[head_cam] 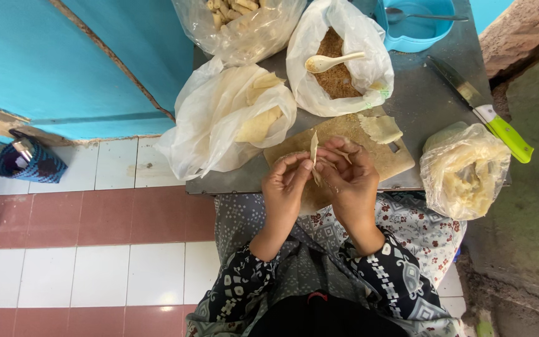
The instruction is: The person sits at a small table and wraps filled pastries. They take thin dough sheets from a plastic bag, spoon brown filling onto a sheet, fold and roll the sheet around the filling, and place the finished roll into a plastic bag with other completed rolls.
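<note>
Wrapper (314,150), a thin pale sheet of dough, stands up between my two hands over the near edge of the board (369,163), pinched so I can fold it without laying it down. Around it, biggest first: the grey table (419,93) carries everything within reach. On its left a big white bag (219,125) lies open with more pale sheets showing, its mouth turned toward me. Behind it a clear bag (244,28) holds finished rolled pieces, out of the way. Beside that, a bag of brown filling (338,75) sits open with a spoon (329,61) resting in it, handle toward me. On the right a knotted bag (463,171) of pale dough sits by the green-handled knife (478,109), with a blue bowl (416,25) behind. My left hand (285,187) is nearly closed, fingertips pinching the wrapper's edge. My right hand (350,181) curls round its other side, fingers bent in, gripping it too.
</note>
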Demonstrator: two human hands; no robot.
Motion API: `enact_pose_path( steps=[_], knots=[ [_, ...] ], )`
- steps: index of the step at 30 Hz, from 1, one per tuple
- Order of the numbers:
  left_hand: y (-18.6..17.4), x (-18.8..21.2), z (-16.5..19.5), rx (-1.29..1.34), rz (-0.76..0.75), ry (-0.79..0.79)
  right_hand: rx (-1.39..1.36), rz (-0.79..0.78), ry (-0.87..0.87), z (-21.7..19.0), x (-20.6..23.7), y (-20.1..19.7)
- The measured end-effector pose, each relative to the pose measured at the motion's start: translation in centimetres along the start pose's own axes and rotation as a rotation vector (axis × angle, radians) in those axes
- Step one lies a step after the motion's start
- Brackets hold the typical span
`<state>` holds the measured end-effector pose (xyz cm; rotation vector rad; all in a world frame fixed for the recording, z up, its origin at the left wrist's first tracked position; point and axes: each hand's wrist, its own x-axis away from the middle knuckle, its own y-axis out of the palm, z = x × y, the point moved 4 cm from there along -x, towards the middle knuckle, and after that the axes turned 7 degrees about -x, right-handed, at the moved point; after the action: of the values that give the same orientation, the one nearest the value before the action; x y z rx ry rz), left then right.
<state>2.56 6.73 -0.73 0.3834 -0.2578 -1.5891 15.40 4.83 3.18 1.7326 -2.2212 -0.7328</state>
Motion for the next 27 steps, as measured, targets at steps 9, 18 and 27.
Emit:
enact_pose_path(
  steps=[9,18,27],
  knots=[
    [-0.3,0.3,-1.0,0.036,-0.007,-0.131,-0.067,0.020,0.054,0.0,0.3,-1.6],
    [-0.1,0.7,-2.0,-0.030,-0.071,-0.064,0.074,-0.017,-0.058,-1.5,0.5,-1.1],
    [-0.8,0.6,-2.1,0.052,-0.011,-0.181,0.614,-0.075,-0.149,-2.2,1.6,-1.3]
  ],
)
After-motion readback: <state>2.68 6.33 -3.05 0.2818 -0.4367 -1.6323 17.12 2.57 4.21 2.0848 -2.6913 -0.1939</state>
